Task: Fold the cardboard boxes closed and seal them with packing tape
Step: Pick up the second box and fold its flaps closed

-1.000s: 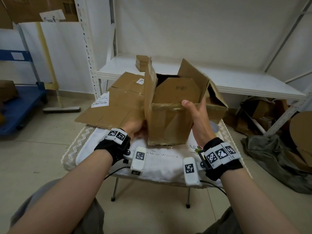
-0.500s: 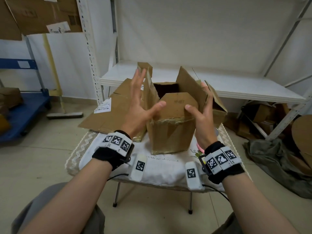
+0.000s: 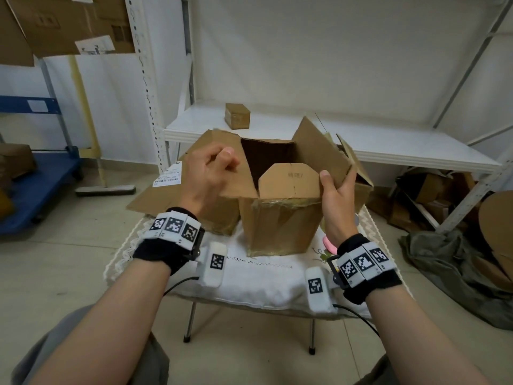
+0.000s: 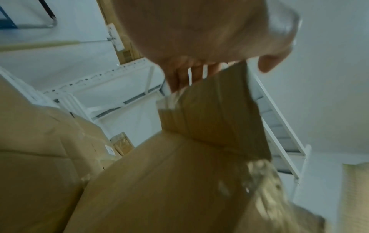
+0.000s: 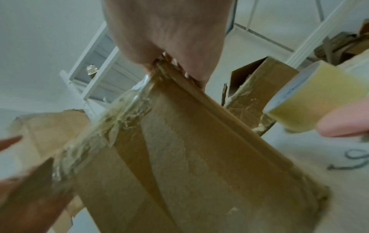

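Having swung down from upright, the left hand (image 3: 206,173) is pinching the box (image 3: 280,218)'s left flap (image 3: 236,173) while the right hand (image 3: 337,195) is clamping the right flap (image 3: 319,151), risking a tear at the worn, tape-crusted creases.

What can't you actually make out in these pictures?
- Inside of the open cardboard box: head view, dark, walled off by its flaps.
- Left hand fingertips: left wrist view, behind the left flap.
- Tape roll: right wrist view, blurred, cut off by the edge.
- Shipping label: head view, print too small.
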Demonstrator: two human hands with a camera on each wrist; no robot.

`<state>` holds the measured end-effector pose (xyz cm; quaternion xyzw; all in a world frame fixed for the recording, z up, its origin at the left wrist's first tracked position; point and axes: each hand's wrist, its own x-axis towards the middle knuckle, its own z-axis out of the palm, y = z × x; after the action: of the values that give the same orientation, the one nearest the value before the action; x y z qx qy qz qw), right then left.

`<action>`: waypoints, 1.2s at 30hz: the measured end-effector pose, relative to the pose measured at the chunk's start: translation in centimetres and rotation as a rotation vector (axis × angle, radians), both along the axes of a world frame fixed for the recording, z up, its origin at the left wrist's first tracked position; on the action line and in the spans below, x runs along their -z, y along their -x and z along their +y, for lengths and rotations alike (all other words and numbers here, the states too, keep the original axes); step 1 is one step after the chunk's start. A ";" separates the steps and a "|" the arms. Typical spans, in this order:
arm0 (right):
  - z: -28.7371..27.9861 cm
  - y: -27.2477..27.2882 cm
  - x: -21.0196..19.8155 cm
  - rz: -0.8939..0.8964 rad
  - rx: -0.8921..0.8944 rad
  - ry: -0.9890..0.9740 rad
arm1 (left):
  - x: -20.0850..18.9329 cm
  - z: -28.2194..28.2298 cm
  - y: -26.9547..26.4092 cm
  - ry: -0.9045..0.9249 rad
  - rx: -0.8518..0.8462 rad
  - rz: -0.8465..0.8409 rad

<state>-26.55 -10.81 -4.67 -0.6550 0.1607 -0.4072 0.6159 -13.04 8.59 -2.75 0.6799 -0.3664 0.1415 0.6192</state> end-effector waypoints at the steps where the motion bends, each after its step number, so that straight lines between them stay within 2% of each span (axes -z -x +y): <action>1: -0.2 0.0 0.1 0.003 0.000 -0.011 | -0.3 0.3 -0.1 -0.051 0.024 0.065; 3: -0.3 0.0 0.3 0.012 -0.013 0.005 | -0.6 0.3 -0.2 -0.215 0.035 0.151; 5: -0.2 0.0 0.3 0.014 -0.022 0.020 | -0.9 -0.1 -0.1 -0.426 -0.021 0.145; 8: -0.3 -0.2 0.3 0.012 -0.015 0.008 | -1.2 -1.1 -0.2 -0.618 -0.057 0.048; 13: -0.2 -0.2 0.4 0.031 -0.016 0.024 | -2.1 -2.9 -1.1 -0.812 -0.018 -0.107; 20: -0.4 0.0 0.5 0.036 -0.033 0.027 | -1.7 -3.9 -1.6 -0.944 0.043 0.074; 29: -0.4 -0.1 0.1 0.046 -0.044 0.030 | -3.6 -5.3 -2.0 -1.287 -0.003 0.009; 32: -0.1 0.0 -0.1 0.031 -0.069 0.060 | -3.4 -5.5 -2.4 -1.311 -0.007 -0.013; 36: 0.3 0.4 -1.1 0.009 -0.159 0.212 | -3.0 -5.0 -2.2 -1.243 0.001 -0.006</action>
<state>-26.95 -10.47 -3.56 -0.7288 0.0670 -0.3690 0.5730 -10.89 3.57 0.30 0.9127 -0.3823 -0.0968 0.1067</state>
